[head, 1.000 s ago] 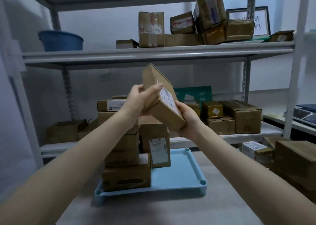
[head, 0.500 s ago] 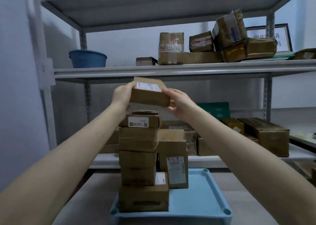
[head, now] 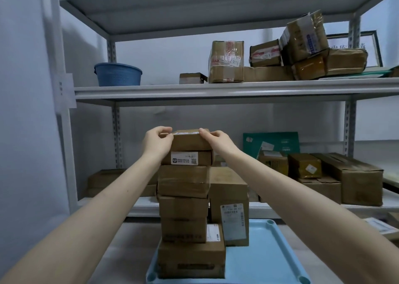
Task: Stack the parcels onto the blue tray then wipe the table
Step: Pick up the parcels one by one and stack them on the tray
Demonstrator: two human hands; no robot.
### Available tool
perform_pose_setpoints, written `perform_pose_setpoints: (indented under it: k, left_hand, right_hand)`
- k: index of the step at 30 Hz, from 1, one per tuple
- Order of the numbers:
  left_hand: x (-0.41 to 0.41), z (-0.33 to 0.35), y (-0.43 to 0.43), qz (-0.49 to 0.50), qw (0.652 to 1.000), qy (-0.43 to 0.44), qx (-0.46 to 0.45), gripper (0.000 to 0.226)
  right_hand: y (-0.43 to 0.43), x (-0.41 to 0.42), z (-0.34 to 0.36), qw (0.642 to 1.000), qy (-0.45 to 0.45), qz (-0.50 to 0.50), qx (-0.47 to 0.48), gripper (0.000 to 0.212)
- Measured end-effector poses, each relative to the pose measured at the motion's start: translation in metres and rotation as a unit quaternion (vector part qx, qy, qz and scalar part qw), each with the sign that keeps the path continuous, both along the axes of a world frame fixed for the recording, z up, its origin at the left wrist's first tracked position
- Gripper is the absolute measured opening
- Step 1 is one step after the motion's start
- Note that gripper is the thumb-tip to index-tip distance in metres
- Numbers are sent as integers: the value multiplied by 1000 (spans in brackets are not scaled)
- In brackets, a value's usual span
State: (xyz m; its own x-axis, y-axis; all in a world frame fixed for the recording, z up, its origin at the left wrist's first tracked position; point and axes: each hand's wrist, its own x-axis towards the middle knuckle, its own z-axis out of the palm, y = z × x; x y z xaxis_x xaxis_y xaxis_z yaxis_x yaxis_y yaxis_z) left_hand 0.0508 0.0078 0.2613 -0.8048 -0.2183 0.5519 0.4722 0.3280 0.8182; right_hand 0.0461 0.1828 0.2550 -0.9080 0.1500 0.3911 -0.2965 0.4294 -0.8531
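Observation:
A tall stack of brown parcels [head: 183,206] stands on the left part of the blue tray [head: 269,260]. On its top lies a flat brown parcel [head: 190,141] with a white label facing up. My left hand [head: 157,141] grips that parcel's left end and my right hand [head: 216,140] grips its right end. It rests flat on the labelled parcel [head: 187,158] under it. A taller upright parcel [head: 232,208] with a shipping label stands right beside the stack on the tray.
A metal shelf rack rises behind the tray. Its middle shelf [head: 216,89] bears a blue basin [head: 117,74] and several parcels [head: 280,54]. More boxes [head: 345,175] and a green envelope [head: 272,143] sit on the lower shelf. A white packet [head: 382,225] lies at the right edge.
Both hands have lowered the flat parcel from above the stack onto its top, turning it level. The view has moved closer to the stack.

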Motion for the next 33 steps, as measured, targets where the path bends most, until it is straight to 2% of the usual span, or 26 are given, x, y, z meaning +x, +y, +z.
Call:
perform_pose_setpoints:
  k: [3, 5, 9, 14, 17, 20, 23, 31, 33]
  left_hand:
    - [-4, -4, 2, -3, 1000, 6, 1, 27]
    - [-6, -5, 2, -3, 1000, 12, 6, 31]
    - [-5, -3, 5, 32, 999, 23, -21, 37]
    - [7, -3, 15, 125, 984, 73, -100, 44]
    - [19, -3, 25, 128, 973, 126, -142, 38]
    - [33, -3, 40, 88, 968, 172, -160, 33]
    - [44, -7, 59, 22, 970, 180, -159, 29]
    - [60, -39, 132, -122, 967, 131, -180, 23]
    - [63, -51, 157, -156, 966, 102, -179, 22]
  right_hand:
    - [-1, 1, -8, 998, 16, -22, 59, 89]
    - [0, 1, -11, 998, 22, -20, 57, 98]
    - [2, 1, -17, 998, 42, 24, 27, 64]
    - [5, 3, -24, 995, 92, 10, 29, 59]
    - [8, 4, -27, 989, 144, 3, 33, 54]
    - [12, 10, -29, 984, 174, -1, 33, 42]
    - [20, 17, -33, 981, 191, -4, 22, 38]
    - [87, 40, -65, 985, 157, -67, 2, 13]
    - [113, 51, -79, 986, 137, -92, -13, 14]
